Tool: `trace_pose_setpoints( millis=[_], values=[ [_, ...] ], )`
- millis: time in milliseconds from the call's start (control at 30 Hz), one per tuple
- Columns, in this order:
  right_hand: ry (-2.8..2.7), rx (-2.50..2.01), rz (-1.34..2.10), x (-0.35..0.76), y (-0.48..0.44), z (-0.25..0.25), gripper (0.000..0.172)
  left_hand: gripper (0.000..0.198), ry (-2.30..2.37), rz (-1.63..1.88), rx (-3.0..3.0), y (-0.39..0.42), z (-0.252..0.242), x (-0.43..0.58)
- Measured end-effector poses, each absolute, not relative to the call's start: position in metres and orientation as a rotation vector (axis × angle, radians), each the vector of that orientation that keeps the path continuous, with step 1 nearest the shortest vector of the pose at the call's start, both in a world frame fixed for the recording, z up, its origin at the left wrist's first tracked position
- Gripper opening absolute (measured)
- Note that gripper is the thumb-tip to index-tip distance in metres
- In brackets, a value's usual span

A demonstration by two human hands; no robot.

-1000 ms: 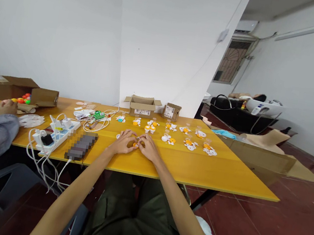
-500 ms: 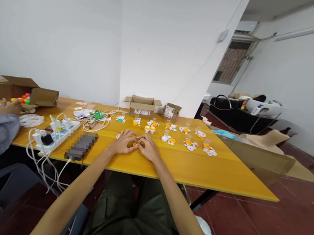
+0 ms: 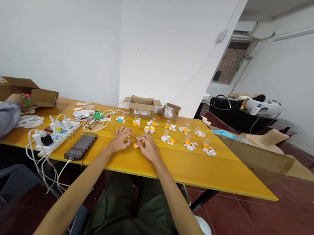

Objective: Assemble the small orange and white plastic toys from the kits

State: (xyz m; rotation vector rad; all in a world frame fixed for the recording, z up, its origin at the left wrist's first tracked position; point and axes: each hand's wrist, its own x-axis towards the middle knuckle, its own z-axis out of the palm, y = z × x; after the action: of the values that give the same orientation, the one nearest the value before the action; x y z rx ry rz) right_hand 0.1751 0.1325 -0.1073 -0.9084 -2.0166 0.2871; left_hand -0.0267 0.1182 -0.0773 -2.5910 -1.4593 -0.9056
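Orange disc point(image 3: 135, 145) | between left hand point(image 3: 120, 139) and right hand point(image 3: 148, 147) | nearer right

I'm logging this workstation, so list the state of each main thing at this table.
Orange piece: lying on the table.
Left hand: fingers curved, clear of the orange piece.
Right hand: fingers curved beside the orange piece, contact unclear.
Wide cardboard box: open.
Left-end cardboard box: open.
Power strip: chargers plugged in.
Pixelated device: white cable attached.
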Motion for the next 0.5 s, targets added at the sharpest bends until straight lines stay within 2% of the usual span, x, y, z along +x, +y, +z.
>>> trace_pose_setpoints(
  millis=[500],
  values=[
    [-2.007,-0.937,0.269,0.1769,0.1359,-0.1109,0.013,0.016,-1.468,-0.897,-2.495,0.1200,-0.0788,-0.0315]
  ],
)
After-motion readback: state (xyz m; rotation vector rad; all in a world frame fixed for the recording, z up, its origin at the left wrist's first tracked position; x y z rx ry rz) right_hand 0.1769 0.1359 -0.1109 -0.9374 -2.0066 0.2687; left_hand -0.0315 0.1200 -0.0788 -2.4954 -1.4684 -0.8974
